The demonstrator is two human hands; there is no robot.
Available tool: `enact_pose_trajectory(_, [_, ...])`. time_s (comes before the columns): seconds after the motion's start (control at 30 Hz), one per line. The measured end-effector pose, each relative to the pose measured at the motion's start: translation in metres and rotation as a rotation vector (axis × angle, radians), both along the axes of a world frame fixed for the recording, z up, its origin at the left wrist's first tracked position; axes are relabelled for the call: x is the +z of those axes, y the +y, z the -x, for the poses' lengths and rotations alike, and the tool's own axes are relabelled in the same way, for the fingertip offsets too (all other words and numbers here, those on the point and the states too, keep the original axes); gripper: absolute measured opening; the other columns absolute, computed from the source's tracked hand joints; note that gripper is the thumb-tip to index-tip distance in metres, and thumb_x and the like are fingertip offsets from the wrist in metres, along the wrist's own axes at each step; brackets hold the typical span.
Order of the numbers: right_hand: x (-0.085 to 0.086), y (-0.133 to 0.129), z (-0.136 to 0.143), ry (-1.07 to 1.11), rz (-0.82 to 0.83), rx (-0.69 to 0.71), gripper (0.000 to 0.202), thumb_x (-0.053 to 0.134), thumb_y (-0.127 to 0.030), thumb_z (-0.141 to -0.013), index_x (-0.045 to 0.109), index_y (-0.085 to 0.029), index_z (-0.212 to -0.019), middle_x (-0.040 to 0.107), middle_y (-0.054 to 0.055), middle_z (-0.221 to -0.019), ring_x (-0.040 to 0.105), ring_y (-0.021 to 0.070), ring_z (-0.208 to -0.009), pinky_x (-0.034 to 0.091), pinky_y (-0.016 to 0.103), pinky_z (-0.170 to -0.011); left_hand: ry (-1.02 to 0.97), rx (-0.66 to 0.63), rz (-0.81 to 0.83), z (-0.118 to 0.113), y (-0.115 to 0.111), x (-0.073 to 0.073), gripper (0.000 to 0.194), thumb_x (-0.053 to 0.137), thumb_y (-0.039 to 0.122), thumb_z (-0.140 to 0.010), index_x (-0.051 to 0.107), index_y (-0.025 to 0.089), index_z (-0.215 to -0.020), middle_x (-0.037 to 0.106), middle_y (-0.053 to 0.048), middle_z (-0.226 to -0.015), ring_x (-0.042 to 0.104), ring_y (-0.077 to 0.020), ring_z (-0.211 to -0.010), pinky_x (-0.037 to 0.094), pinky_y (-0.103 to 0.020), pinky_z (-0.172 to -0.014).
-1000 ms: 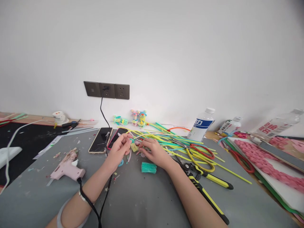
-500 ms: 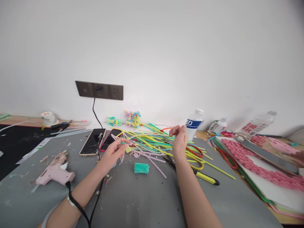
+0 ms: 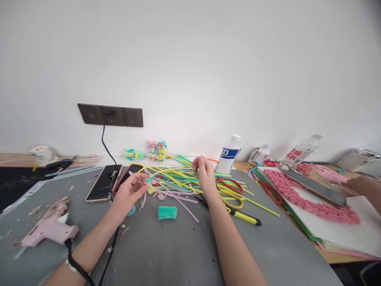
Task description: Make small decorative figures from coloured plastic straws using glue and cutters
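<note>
My left hand (image 3: 130,193) is pinched around a small teal fuzzy piece (image 3: 148,180) just above the pile of pipe cleaners. A bit of yellow (image 3: 151,188) shows right below it; whether the two are joined I cannot tell. Over the pile's right side, my right hand (image 3: 205,174) has its fingers curled together, and anything inside them is hidden. Yellow, green and lilac pipe cleaners (image 3: 184,178) lie loosely between and behind both hands. On the grey mat (image 3: 178,254) in front rests a teal bundle of short pipe-cleaner lengths (image 3: 167,212).
A pink glue gun (image 3: 49,230) lies left, its black cord running by my left forearm. Two phones, one a black-screened phone (image 3: 104,182), sit behind. A yellow cutter (image 3: 245,217), scissors (image 3: 236,202) and a bottle (image 3: 228,155) are right. Another person's arm (image 3: 364,186) reaches in beside pink braiding (image 3: 324,206).
The view has turned slightly to the right, so things appear further left. My right hand has shifted left, a little closer to my left hand, which keeps its pinch.
</note>
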State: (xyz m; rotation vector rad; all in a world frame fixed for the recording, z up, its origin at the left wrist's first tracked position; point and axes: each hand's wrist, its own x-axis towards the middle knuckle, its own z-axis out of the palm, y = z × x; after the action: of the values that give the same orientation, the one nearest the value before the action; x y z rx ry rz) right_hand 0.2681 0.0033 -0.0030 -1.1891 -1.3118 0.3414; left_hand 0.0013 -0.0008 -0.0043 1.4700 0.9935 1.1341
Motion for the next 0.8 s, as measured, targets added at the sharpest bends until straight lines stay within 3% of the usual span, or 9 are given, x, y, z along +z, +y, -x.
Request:
enact_pose_trajectory(0.13, [-0.006,0.002,0.007,-0.185,0.087,0.092,0.031,0.038,-0.042,-0.100,0.055,-0.022,-0.084,0.050,-0.002,-0.064,0.047,0.0158,-0.060,0.038,0.029,-0.060,-0.015,-0.017,0.031,0.000,-0.001,-0.001,0.039,0.074,0.051,-0.074,0.064,0.019,-0.095,0.053,0.002,-0.069,0.045,-0.0116,-0.059,0.036,-0.022,-0.053])
enact_pose_trajectory(0.33, [-0.015,0.004,0.018,-0.521,0.216,0.292,0.014,0.070,-0.029,-0.083,0.067,-0.021,-0.072,0.055,-0.003,-0.065,0.050,0.0139,-0.064,0.036,0.028,-0.068,-0.119,-0.026,0.052,-0.001,-0.003,0.000,0.038,0.064,0.055,-0.083,0.064,0.018,-0.092,0.051,0.003,-0.062,0.044,-0.0113,-0.056,0.036,-0.023,-0.053])
enact_pose_trajectory(0.47, [-0.018,0.003,0.021,-0.639,0.291,0.256,0.004,0.073,-0.021,-0.080,0.070,-0.021,-0.079,0.052,-0.005,-0.067,0.052,0.0140,-0.068,0.032,0.031,-0.076,-0.204,0.033,0.039,-0.002,-0.004,0.004,0.037,0.066,0.055,-0.082,0.063,0.018,-0.088,0.050,0.003,-0.060,0.043,-0.0106,-0.054,0.035,-0.022,-0.052])
enact_pose_trajectory(0.8, [-0.017,0.001,0.023,-0.700,0.341,0.215,0.011,0.065,-0.014,-0.081,0.065,-0.020,-0.071,0.056,-0.002,-0.071,0.055,0.0163,-0.073,0.029,0.034,-0.079,-0.232,0.060,0.026,-0.003,-0.007,0.008,0.034,0.067,0.051,-0.081,0.063,0.019,-0.089,0.050,0.004,-0.059,0.042,-0.0102,-0.053,0.033,-0.022,-0.050])
